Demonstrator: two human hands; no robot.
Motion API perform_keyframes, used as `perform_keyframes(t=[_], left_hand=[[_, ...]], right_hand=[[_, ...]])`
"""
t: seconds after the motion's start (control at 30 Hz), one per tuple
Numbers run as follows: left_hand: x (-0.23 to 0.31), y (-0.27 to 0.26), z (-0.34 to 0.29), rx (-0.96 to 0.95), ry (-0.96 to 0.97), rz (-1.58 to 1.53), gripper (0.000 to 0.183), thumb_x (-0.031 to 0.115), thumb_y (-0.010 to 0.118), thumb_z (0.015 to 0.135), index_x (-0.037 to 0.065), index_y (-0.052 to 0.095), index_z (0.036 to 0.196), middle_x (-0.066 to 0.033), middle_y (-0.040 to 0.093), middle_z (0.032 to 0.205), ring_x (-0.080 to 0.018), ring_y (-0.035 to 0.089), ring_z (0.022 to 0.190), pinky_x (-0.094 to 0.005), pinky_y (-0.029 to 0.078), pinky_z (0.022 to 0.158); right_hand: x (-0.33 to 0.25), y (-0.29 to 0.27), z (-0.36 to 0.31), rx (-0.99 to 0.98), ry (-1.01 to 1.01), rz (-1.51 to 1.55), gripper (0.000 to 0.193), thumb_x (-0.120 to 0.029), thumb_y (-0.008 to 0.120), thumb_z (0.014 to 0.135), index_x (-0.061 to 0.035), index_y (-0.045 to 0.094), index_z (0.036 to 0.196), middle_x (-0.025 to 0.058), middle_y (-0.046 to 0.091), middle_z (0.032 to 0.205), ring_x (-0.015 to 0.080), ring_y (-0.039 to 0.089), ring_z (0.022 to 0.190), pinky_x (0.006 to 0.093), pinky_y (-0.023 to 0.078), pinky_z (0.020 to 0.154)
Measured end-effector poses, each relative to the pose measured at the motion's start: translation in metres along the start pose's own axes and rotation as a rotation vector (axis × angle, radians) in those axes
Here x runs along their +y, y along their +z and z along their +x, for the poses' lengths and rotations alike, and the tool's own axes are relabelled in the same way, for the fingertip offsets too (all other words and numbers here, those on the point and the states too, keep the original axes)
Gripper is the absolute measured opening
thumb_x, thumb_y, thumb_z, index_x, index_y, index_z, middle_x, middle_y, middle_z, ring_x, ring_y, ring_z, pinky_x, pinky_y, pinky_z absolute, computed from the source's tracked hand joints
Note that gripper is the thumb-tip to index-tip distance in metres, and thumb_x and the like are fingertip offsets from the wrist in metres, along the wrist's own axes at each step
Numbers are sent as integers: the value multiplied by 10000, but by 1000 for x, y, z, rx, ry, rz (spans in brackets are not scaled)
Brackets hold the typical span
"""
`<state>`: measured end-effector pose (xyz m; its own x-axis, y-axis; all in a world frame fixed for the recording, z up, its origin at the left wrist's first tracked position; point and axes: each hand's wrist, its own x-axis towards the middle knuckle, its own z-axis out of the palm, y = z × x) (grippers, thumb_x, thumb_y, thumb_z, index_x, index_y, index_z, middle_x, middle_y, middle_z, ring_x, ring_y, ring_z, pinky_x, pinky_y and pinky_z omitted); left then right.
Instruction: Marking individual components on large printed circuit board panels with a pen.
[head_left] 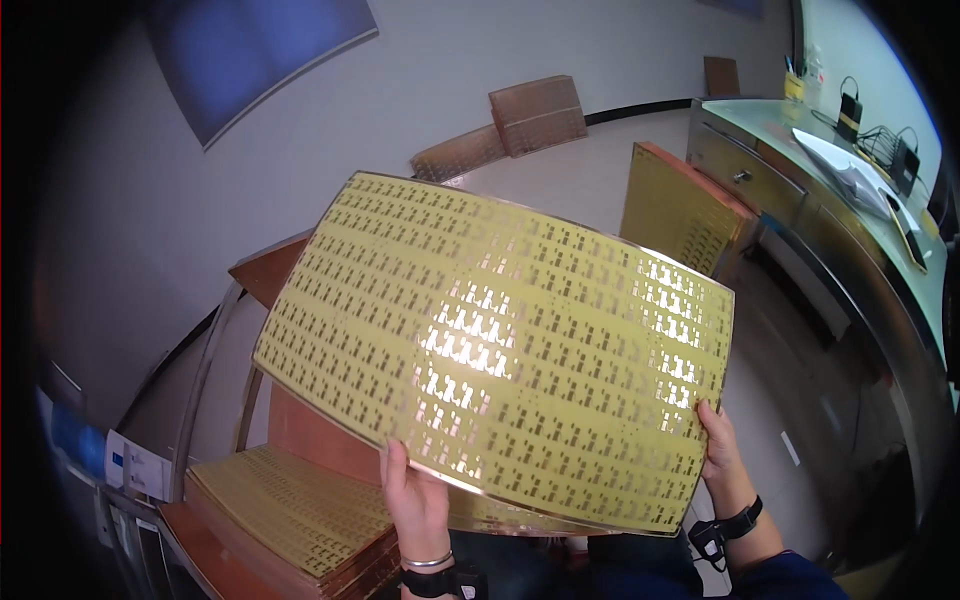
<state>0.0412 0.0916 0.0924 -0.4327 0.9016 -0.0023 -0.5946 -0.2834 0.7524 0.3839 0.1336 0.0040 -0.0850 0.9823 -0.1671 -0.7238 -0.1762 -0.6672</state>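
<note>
A large yellow-green circuit board panel point(570, 400), patterned with rows of small metallic pads, is held tilted in front of me. Light glares off its middle and right side. My left hand point(415, 500) grips the lower edge, thumb on the face and fingers hidden behind. At the right edge, my right hand point(718, 445) grips it in the same way. Below and left of the panel, a stack of similar panels point(290, 500) rests on a rack, close to my left forearm.
A metal desk point(750, 150) at the right bears papers point(850, 165), a phone and black adapters with cables. More panels point(680, 210) lean against it. Copper-coloured stacks point(538, 115) stand by the far wall. A metal rack frame point(205, 380) rises at left.
</note>
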Motion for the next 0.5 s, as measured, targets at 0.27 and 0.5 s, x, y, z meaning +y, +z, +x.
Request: perform_keyframes(t=[0.27, 0.5], left_hand=[[-67, 2, -66, -138, -399, -81, 508, -21, 432, 921, 64, 288, 1401, -103, 451, 1342, -223, 473, 1211, -378, 426, 996], [-51, -22, -58, -35, -338, -48, 421, 71, 441, 944, 5, 356, 1351, -115, 521, 1265, -207, 529, 1141, -350, 439, 962]], right_hand=[[52, 57, 9, -111, 29, 141, 493, -247, 534, 939, -26, 355, 1341, 108, 491, 1295, 222, 522, 1150, 380, 453, 956], [80, 71, 3, -98, 126, 109, 474, -119, 544, 921, -18, 345, 1339, 132, 486, 1298, 241, 524, 1153, 408, 441, 978]])
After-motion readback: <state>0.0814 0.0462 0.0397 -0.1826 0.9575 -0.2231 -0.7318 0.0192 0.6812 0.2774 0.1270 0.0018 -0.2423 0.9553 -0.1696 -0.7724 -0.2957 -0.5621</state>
